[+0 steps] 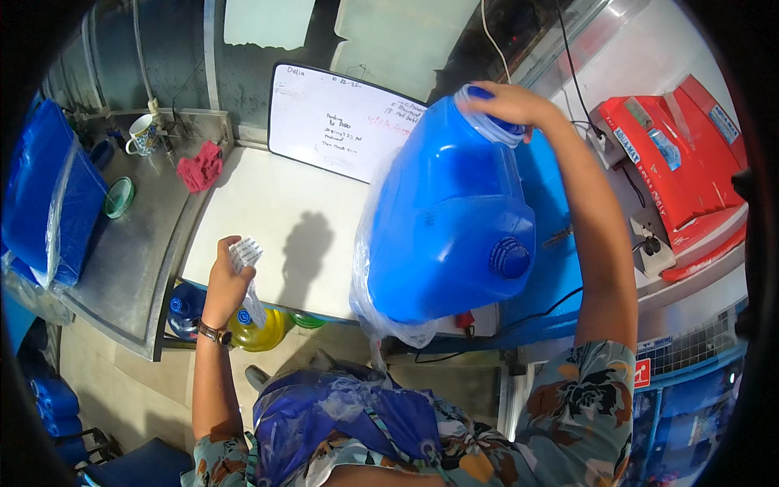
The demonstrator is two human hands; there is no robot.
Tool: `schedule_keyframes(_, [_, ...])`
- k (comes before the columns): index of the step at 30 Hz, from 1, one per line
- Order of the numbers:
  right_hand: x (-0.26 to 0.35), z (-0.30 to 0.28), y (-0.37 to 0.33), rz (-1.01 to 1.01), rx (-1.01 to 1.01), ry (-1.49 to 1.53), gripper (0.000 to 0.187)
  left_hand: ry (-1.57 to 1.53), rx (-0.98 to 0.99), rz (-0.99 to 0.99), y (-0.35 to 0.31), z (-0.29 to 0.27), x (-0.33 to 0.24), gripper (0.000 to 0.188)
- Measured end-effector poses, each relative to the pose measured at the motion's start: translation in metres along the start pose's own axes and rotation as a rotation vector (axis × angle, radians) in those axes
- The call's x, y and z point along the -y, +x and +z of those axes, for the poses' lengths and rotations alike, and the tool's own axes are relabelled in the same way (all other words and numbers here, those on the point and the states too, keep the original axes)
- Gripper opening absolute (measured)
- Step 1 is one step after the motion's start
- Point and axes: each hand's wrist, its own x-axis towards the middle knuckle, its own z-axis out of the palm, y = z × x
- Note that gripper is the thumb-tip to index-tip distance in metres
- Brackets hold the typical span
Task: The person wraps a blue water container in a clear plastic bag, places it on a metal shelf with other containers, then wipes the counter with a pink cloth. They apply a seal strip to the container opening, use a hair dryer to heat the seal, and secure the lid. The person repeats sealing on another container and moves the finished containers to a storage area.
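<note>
A large blue water jug (442, 219) with a small blue tap cap low on its front stands on the table, clear plastic film (367, 284) gathered around its base. My right hand (501, 105) reaches over its wide top opening, fingers wrapped over the blue lid and rim; the fingertips are partly hidden. Off to the left, my left hand (229, 280) pinches a strip of white printed stickers (246, 254), whose tail hangs below the fingers. It is held near the table's left front edge, apart from the jug.
Behind the white table (235, 211) leans a whiteboard (341, 122). A steel counter (134, 243) at left carries a mug (143, 134), a red cloth (200, 166) and blue wrapped items. Red packages (665, 154) and plugged sockets (652, 247) lie right. A yellow bottle (258, 331) stands below.
</note>
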Motion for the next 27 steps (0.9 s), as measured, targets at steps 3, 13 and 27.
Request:
schedule_keyframes(3, [0.000,-0.008,0.013,0.269,0.157,0.095,0.104,0.009,-0.021,0.056,-0.003,0.002,0.004,0.055])
schedule_keyframes(13, [0.023,-0.001,0.010,0.389,0.037,0.073,0.093,0.114,-0.270,0.157,-0.004,-0.066,-0.007,0.048])
schedule_keyframes(27, [-0.027,0.012,0.042,0.265,0.133,0.156,0.107,0.237,-0.412,0.007,0.075,-0.368,0.065,0.037])
